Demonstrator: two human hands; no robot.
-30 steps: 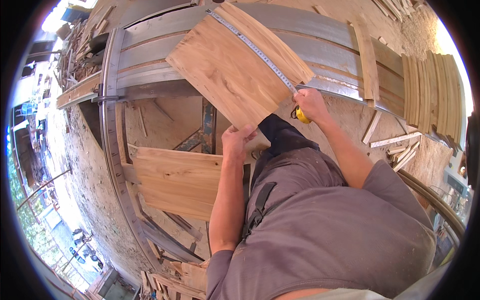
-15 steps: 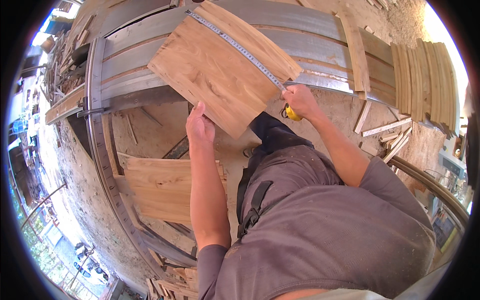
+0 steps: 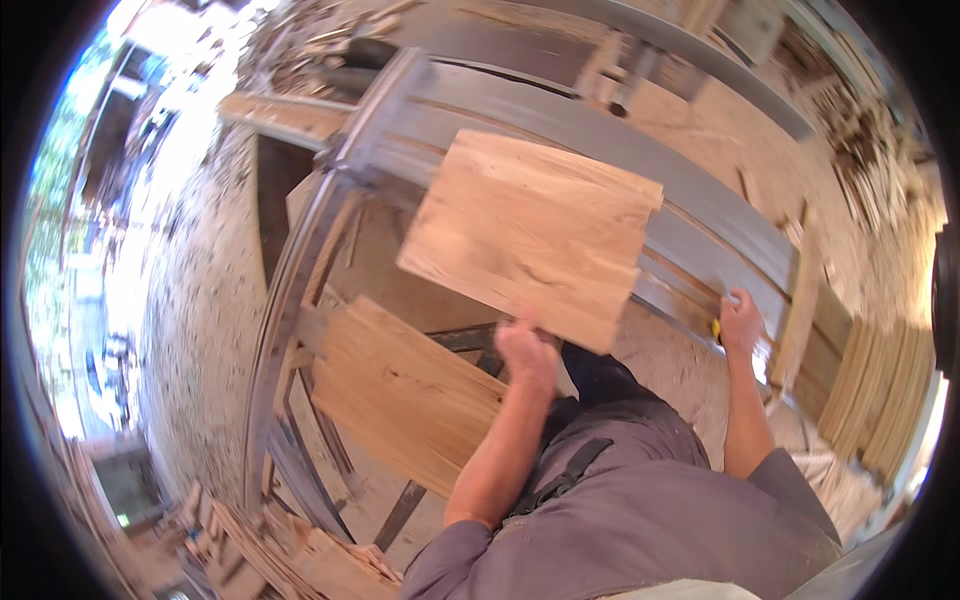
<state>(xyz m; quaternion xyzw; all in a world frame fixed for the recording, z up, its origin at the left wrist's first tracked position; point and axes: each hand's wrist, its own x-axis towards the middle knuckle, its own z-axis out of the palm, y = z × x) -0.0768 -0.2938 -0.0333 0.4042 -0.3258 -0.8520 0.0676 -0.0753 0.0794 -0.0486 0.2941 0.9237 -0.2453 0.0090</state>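
My left hand [image 3: 527,354] grips the near edge of a flat wooden panel [image 3: 530,235], its fingers hidden beneath the board. The panel is tilted over the grey metal bench [image 3: 700,260]. Away to the right, my right hand [image 3: 741,322] is closed around a yellow tape measure [image 3: 716,330], mostly covered by the fingers, beside the right part of the bench. No tape blade shows. A second wooden panel [image 3: 400,385] lies lower, left of my left forearm.
A narrow board [image 3: 798,300] lies across the bench's right end. Beyond it stands a row of wooden strips [image 3: 878,395]. A metal rail [image 3: 300,240] runs down the left side. Scrap wood [image 3: 280,550] is heaped at lower left.
The tape blade no longer lies across the panel. My right hand has moved right, away from the panel, with the tape measure. My left hand still holds the panel, now turned; the view has swung round.
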